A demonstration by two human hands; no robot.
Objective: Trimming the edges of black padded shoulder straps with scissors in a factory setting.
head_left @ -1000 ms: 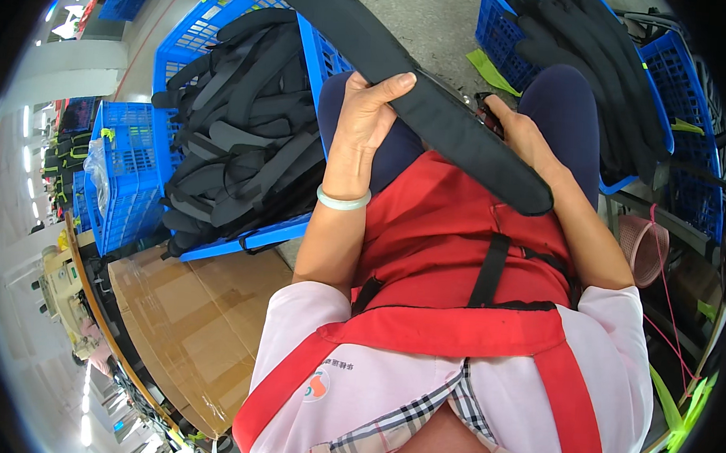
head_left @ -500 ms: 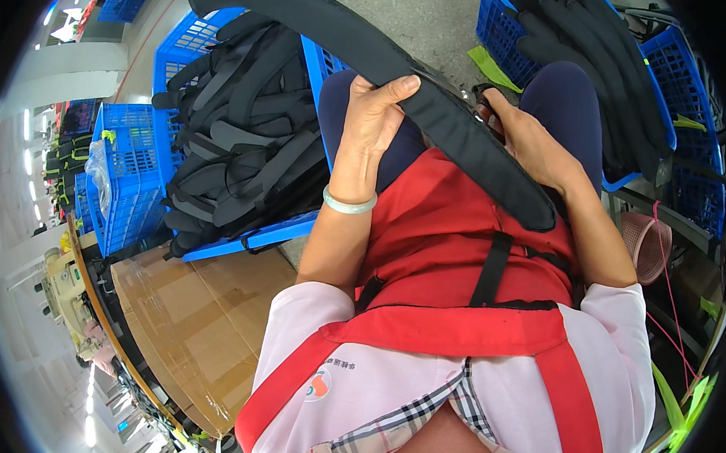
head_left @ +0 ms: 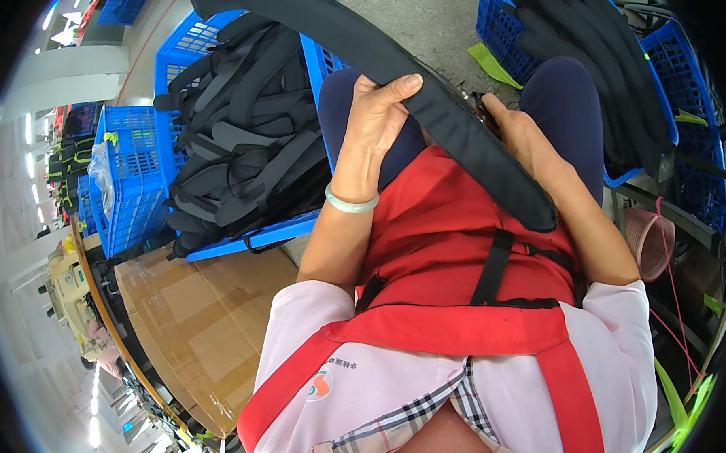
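Head view, looking down at the lap. A long black padded strap [head_left: 402, 74] runs diagonally across the person's knees: upper end out past the left knee toward the top left, lower end down on the red apron [head_left: 452, 230] by the right hip. Long axis: upper left to lower right.

Left hand [head_left: 377, 118] grips the strap near its middle, thumb over the top face, fingers curled under. A pale green bangle [head_left: 350, 203] sits on that wrist. Closed, holding.

Right hand [head_left: 519, 134] lies against the far edge of the strap, a little lower along its length. Fingers are hidden behind the strap and by a small dark object; cannot tell if it grips or only steadies.

Both hands touch the strap. The left is nearer the free upper end, the right nearer the end lying on the apron.

Around: a blue crate [head_left: 278, 232] at the person's left, heaped with more black straps; a second blue crate [head_left: 501, 22] with the same at upper right. Flat brown cardboard [head_left: 204, 333] lies beside the left crate. Grey floor [head_left: 429, 19] between the crates.
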